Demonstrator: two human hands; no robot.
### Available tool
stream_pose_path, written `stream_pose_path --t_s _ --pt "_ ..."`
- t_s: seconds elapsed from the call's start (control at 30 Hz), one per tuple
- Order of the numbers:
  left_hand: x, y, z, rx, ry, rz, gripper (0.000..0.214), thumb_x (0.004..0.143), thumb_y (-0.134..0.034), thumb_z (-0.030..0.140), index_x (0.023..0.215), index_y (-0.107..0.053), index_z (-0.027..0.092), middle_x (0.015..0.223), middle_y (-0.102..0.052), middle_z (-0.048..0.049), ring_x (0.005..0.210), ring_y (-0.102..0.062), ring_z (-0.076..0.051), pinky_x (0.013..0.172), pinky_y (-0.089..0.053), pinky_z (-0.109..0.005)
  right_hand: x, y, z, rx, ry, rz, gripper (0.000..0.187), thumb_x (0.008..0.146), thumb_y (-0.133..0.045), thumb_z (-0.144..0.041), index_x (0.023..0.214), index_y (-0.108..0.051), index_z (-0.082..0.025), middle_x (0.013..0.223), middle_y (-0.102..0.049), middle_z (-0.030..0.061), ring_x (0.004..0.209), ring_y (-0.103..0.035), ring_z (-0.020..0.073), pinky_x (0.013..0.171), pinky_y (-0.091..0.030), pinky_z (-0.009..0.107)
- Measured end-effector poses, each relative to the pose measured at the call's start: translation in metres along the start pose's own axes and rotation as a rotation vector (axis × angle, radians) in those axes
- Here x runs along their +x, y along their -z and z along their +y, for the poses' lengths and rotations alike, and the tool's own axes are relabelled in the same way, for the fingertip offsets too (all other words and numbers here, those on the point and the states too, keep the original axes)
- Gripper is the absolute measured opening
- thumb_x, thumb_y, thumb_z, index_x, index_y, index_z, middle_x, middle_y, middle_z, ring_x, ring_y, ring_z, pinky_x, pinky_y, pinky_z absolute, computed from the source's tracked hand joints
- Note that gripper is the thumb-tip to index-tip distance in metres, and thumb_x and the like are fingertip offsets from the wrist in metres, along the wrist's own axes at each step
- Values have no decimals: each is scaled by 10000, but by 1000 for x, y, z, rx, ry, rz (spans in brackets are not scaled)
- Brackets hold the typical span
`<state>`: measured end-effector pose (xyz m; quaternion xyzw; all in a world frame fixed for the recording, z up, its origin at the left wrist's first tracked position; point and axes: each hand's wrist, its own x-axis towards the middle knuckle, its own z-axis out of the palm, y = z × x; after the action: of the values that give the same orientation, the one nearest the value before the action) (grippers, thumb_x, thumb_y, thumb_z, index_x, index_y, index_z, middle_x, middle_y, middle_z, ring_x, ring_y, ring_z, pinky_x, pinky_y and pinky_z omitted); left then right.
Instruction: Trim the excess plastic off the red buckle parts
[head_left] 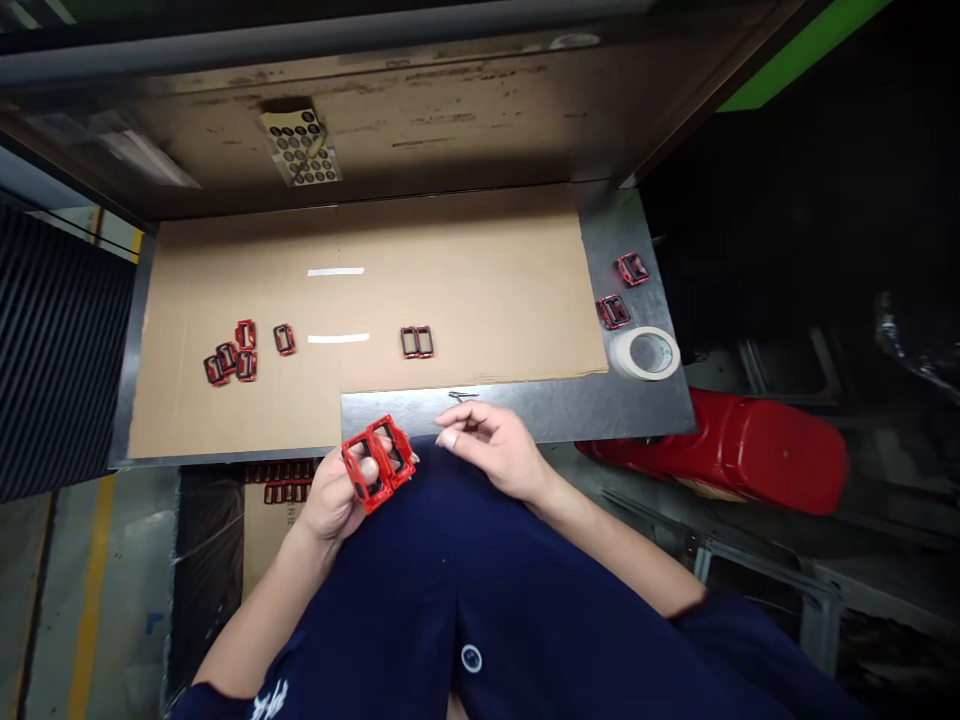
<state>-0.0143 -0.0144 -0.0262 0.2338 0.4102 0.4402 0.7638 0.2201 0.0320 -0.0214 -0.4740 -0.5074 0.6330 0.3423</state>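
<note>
My left hand (339,495) grips a red plastic frame part (379,460) with two window openings, held over my lap just below the table's front edge. My right hand (491,445) hovers beside it to the right, fingers curled and thumb near the fingertips; whether anything small sits in them I cannot see. A thin metal pin (463,396) lies on the metal table strip just above my right hand. Several more red frame parts (231,357) lie in a cluster at the left of the cardboard sheet (487,270), with a single one (283,339) and a dark pair (417,342) nearer the middle.
Two red parts (622,290) and a roll of tape (646,352) rest on the metal table's right end. A box with rows of red parts (283,480) sits under the table at left. A red plastic object (750,450) lies low at right. A perforated card (301,146) sits at the back.
</note>
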Motion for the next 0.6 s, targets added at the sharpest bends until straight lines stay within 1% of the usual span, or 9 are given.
stream_pose_path --t_s 0.03,0.1,0.2,0.27,0.33,0.4,0.43,0.53,0.6 --pt "0 -3 0 -18 16 -32 311 808 -790 390 1046 -730 200 1120 -741 -120 1019 -740 -321 949 -590 -530 -2 -3 -12 23 -19 -62 246 844 -728 -355 999 -734 -164 815 -741 43 697 -681 147 677 -568 281" --pt "2 -8 2 -56 18 -48 274 799 -807 366 1013 -749 205 1151 -739 -110 1024 -744 -314 975 -584 -519 -5 -7 -28 48 -45 -147 256 829 -737 -335 1009 -735 -154 782 -724 31 659 -656 126 657 -546 261" --pt "6 -12 3 -119 -32 -39 275 748 -851 399 948 -771 229 1141 -751 -74 961 -761 -302 951 -597 -509 -8 -12 -34 58 -46 -191 281 808 -748 -321 1031 -730 -150 770 -715 25 655 -647 120 654 -534 254" --pt "7 -12 4 -98 -80 -31 272 739 -858 421 933 -777 249 1145 -756 -53 947 -762 -289 941 -599 -488 -8 -14 -33 47 -52 -189 320 798 -755 -322 1066 -721 -151 780 -723 30 665 -654 127 661 -541 261" --pt "6 -10 3 14 -139 -29 266 752 -852 418 935 -778 239 1176 -751 -63 1016 -743 -288 965 -581 -446 -7 -16 -32 18 -58 -153 328 799 -754 -329 1073 -721 -151 767 -723 30 652 -650 130 653 -544 264" --pt "5 -8 2 148 -164 -34 275 766 -849 387 960 -769 209 1182 -746 -89 1083 -714 -280 979 -560 -391 -6 -18 -31 -64 -13 -80 254 802 -753 -318 993 -745 -151 719 -700 18 608 -616 118 617 -525 252" --pt "5 -8 1 189 -154 -39 287 769 -850 373 976 -758 196 1162 -748 -96 1073 -713 -266 957 -561 -362 -5 -19 -31 -125 27 -39 198 801 -753 -300 931 -757 -151 683 -676 7 577 -586 107 587 -502 242" --pt "6 -8 -1 157 -74 -57 349 756 -865 360 1016 -710 187 1102 -754 -92 920 -736 -213 823 -578 -299 -6 -20 -33 -306 149 55 88 816 -728 -230 794 -764 -153 575 -587 -29 492 -492 77 514 -425 223" --pt "9 -8 0 61 -20 -89 365 723 -887 369 958 -682 179 1107 -750 -91 824 -741 -198 762 -584 -300 -8 -19 -36 -395 219 103 95 842 -697 -199 802 -769 -151 528 -556 -42 470 -486 77 508 -417 225"
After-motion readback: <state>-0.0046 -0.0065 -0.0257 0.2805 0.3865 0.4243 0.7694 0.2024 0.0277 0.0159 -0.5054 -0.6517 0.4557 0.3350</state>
